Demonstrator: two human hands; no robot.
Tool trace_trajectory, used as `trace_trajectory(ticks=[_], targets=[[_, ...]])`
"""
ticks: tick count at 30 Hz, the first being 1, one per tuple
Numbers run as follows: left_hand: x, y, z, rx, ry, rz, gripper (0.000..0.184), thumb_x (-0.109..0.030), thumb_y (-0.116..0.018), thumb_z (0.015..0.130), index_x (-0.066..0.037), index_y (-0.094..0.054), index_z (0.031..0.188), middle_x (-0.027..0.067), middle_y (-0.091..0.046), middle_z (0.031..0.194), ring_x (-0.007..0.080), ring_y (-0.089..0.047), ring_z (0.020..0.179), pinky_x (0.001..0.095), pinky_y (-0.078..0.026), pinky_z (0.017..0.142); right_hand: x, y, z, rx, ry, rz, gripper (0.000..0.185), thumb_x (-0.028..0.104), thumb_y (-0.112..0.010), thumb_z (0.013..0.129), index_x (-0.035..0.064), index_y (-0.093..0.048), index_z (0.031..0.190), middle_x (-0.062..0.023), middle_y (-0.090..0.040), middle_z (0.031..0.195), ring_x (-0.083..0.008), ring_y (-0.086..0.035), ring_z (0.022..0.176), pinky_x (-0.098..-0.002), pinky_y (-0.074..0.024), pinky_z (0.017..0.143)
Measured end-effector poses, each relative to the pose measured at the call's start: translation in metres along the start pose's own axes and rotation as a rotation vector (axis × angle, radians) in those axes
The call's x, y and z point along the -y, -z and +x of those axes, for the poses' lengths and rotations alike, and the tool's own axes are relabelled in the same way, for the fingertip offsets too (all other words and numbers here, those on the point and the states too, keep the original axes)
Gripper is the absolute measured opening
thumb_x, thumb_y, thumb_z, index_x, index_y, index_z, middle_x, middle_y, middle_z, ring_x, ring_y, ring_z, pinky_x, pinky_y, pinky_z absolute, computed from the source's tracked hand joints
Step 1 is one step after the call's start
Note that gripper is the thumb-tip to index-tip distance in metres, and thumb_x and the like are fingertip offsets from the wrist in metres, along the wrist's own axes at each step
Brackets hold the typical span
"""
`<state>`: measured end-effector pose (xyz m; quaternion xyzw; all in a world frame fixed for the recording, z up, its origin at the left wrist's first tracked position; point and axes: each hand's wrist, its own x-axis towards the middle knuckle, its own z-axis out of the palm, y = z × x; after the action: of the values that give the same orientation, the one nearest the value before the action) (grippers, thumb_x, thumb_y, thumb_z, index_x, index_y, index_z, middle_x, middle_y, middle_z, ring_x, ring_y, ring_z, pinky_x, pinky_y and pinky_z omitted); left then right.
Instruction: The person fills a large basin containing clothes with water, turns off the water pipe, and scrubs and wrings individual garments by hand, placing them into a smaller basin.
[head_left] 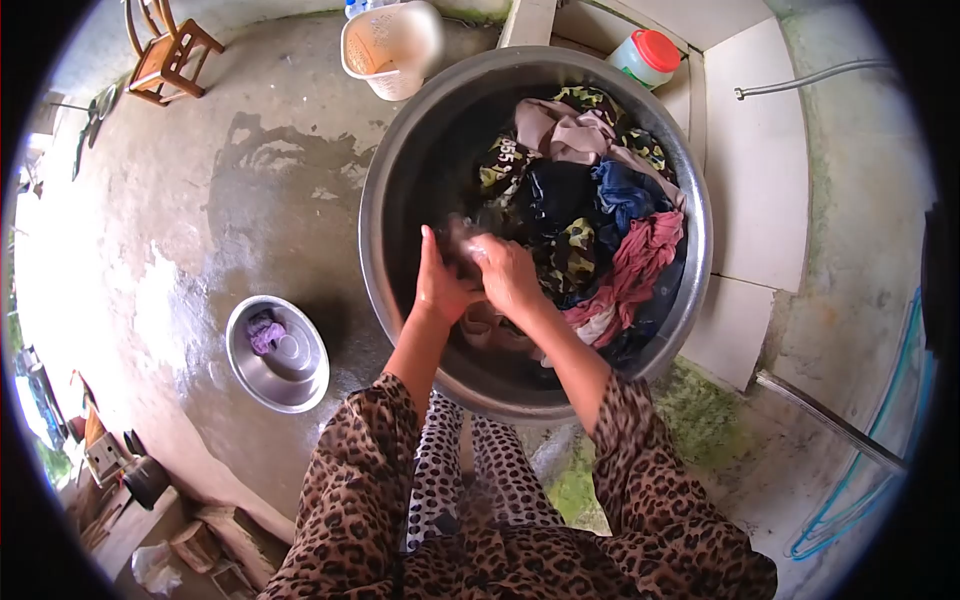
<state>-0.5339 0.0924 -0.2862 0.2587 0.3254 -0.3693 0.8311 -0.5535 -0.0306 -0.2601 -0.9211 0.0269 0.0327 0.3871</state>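
Clothes (645,255) lie partly hidden beneath left hand (442,288) and right hand (511,276); grips blurred, unclear.

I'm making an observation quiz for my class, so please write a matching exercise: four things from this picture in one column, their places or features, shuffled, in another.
Things
1. Large basin
2. Small basin
3. Jar
4. Wooden chair

Places or features
A. Has a red lid
B. Lies below the left hand and right hand, with clothes inside
C. At the view's upper left
D. Holds a purple item

Pairs: 1-B, 2-D, 3-A, 4-C
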Motion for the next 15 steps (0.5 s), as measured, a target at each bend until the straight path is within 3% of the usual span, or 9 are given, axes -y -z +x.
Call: trace_trajectory(ticks=[1, 3, 5, 7, 9, 10, 12, 14, 15], targets=[[0.004, 0.018, 0.022, 0.239, -0.043, -0.118, 0.088, -0.078, -0.043, 0.079, -0.010, -0.040, 0.136, 0.0197, -0.043, 0.137, 0.0436, -0.040, 0.124, 0.0606, -0.033, 0.101, 0.024, 0.016, -0.008, -0.012, 0.119, 0.110, 0.018, 0.006, -0.051, 0.085, 0.0013, -0.063, 0.099, -0.0209, -0.065, 0.091, -0.0389, -0.061, 0.087, -0.0452, -0.0478, 0.076], [-0.004, 0.015, 0.025, 0.260, 0.056, -0.337, 0.081, -0.073, -0.045, 0.082, -0.004, -0.050, 0.125, 0.0211, -0.052, 0.126, 0.0391, -0.049, 0.115, 0.0557, -0.037, 0.100, 0.046, 0.024, -0.032, 0.021, 0.329, 0.139, 0.024, 0.001, -0.050, 0.085, 0.0043, -0.062, 0.105, -0.0169, -0.064, 0.097, -0.0354, -0.059, 0.091, -0.0424, -0.0456, 0.079], [-0.011, -0.010, 0.001, 0.439, 0.205, -0.278, 0.062, -0.061, -0.049, 0.088, -0.004, -0.056, 0.111, 0.0183, -0.060, 0.109, 0.0345, -0.059, 0.098, 0.0467, -0.048, 0.089, 0.072, 0.025, -0.061, -0.123, 0.316, 0.010, 0.039, -0.003, -0.057, 0.077, 0.0108, -0.060, 0.113, -0.0096, -0.060, 0.100, -0.0308, -0.055, 0.092, -0.0442, -0.0441, 0.077], [0.008, 0.010, 0.023, 0.127, -0.154, 0.024, 0.053, -0.054, -0.050, 0.091, -0.003, -0.057, 0.105, 0.0148, -0.063, 0.098, 0.0294, -0.062, 0.087, 0.0396, -0.053, 0.077, 0.083, 0.031, -0.066, -0.051, 0.305, -0.029, 0.041, 0.003, -0.062, 0.077, 0.0122, -0.057, 0.116, -0.0085, -0.053, 0.103, -0.0282, -0.050, 0.097, -0.0422, -0.0424, 0.080], [0.008, -0.016, 0.009, 0.191, 0.028, -0.284, 0.039, -0.045, -0.053, 0.093, -0.007, -0.060, 0.093, 0.0065, -0.062, 0.074, 0.0212, -0.058, 0.061, 0.0304, -0.049, 0.054, 0.089, 0.021, -0.067, -0.123, 0.286, 0.025, 0.038, 0.006, -0.065, 0.076, 0.0120, -0.058, 0.113, -0.0089, -0.053, 0.101, -0.0286, -0.051, 0.096, -0.0425, -0.0426, 0.079], [0.007, -0.003, 0.010, 0.328, 0.085, -0.245, 0.042, -0.047, -0.051, 0.094, -0.006, -0.060, 0.096, 0.0078, -0.063, 0.079, 0.0228, -0.060, 0.069, 0.0316, -0.051, 0.060, 0.088, 0.023, -0.059, -0.170, 0.297, -0.005, 0.025, 0.011, -0.068, 0.077, 0.0107, -0.059, 0.101, -0.0077, -0.053, 0.091, -0.0292, -0.055, 0.087, -0.0424, -0.0453, 0.072], [0.013, -0.009, 0.007, 0.582, 0.133, -0.339, 0.048, -0.053, -0.049, 0.093, -0.007, -0.063, 0.097, 0.0078, -0.065, 0.080, 0.0226, -0.061, 0.075, 0.0325, -0.051, 0.068, 0.078, 0.017, -0.047, -0.233, 0.225, 0.028, 0.018, 0.009, -0.066, 0.079, 0.0093, -0.059, 0.095, -0.0081, -0.053, 0.081, -0.0284, -0.057, 0.077, -0.0402, -0.0473, 0.066], [0.014, -0.025, -0.001, 0.287, 0.041, -0.288, 0.047, -0.052, -0.048, 0.093, -0.007, -0.063, 0.096, 0.0080, -0.065, 0.081, 0.0217, -0.061, 0.075, 0.0332, -0.050, 0.070, 0.062, 0.008, -0.031, -0.343, 0.235, 0.036, 0.007, 0.007, -0.063, 0.082, 0.0061, -0.058, 0.086, -0.0092, -0.057, 0.073, -0.0286, -0.060, 0.065, -0.0381, -0.0480, 0.055], [0.014, -0.028, -0.002, 0.141, -0.007, -0.263, 0.047, -0.051, -0.048, 0.093, -0.008, -0.064, 0.095, 0.0081, -0.065, 0.081, 0.0213, -0.061, 0.074, 0.0336, -0.050, 0.070, 0.052, 0.004, -0.022, -0.374, 0.225, 0.044, 0.007, 0.012, -0.062, 0.084, 0.0064, -0.058, 0.084, -0.0099, -0.057, 0.072, -0.0309, -0.059, 0.065, -0.0406, -0.0474, 0.056]])
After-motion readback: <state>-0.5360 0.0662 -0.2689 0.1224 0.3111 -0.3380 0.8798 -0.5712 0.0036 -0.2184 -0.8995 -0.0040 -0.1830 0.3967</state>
